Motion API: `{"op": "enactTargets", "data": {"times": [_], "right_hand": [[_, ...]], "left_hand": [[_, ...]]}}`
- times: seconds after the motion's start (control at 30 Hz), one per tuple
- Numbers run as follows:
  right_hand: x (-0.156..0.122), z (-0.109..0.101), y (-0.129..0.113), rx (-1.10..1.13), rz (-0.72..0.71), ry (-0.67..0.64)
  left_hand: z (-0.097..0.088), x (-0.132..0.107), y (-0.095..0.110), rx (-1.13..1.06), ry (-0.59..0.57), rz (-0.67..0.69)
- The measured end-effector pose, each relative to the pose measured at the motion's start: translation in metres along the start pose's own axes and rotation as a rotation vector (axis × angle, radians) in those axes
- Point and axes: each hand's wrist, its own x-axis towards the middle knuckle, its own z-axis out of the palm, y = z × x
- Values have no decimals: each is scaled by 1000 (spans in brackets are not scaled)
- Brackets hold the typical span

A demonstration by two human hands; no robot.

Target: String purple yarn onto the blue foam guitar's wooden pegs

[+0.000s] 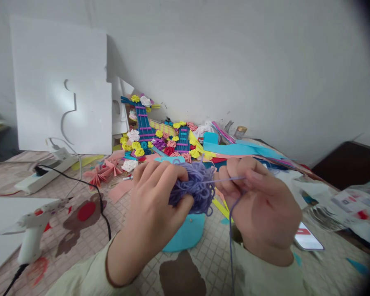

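Note:
A loose bundle of purple yarn [200, 187] is gripped in my left hand [156, 201], with the fingers over its top and the thumb in front. From the bundle a thin yarn strand runs taut to my right hand [259, 201], which pinches it between thumb and fingers. The strand's tail hangs down below my right hand. Under the yarn, a rounded light-blue piece [186, 234] lies on the table, partly hidden by my left hand.
A glue gun [32, 230] with a black cord and a power strip [47, 170] lie at left. Paper flowers [138, 146] and colored strips crowd the back. A phone [308, 238] and plastic packaging [357, 205] are at right. White boards [61, 45] lean against the wall.

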Motion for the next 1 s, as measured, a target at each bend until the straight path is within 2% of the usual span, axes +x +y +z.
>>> {"op": "enactTargets", "data": {"times": [0.07,0.13,0.2,0.27,0.37,0.7,0.87,1.0], "right_hand": [[-1,1,0,13,13,-19],[-2,2,1,18,26,-35],[-4,2,4,8,43,-29],[-6,3,6,-15,55,-23],[-7,3,11,-57,43,-51],[-6,4,10,-51,-15,-36],[-8,6,3,-17,-82,-30],[-10,10,1,9,-130,-37]], "left_hand": [[-1,1,3,-84,-58,7],[-2,2,6,-223,-181,-7],[-2,2,9,-372,-302,-63],[-1,3,10,-469,-367,-149],[1,3,10,-488,-365,-228],[8,2,3,-470,-373,-289],[17,4,-9,-573,-296,-369],[21,9,-23,-542,-231,-406]]}}
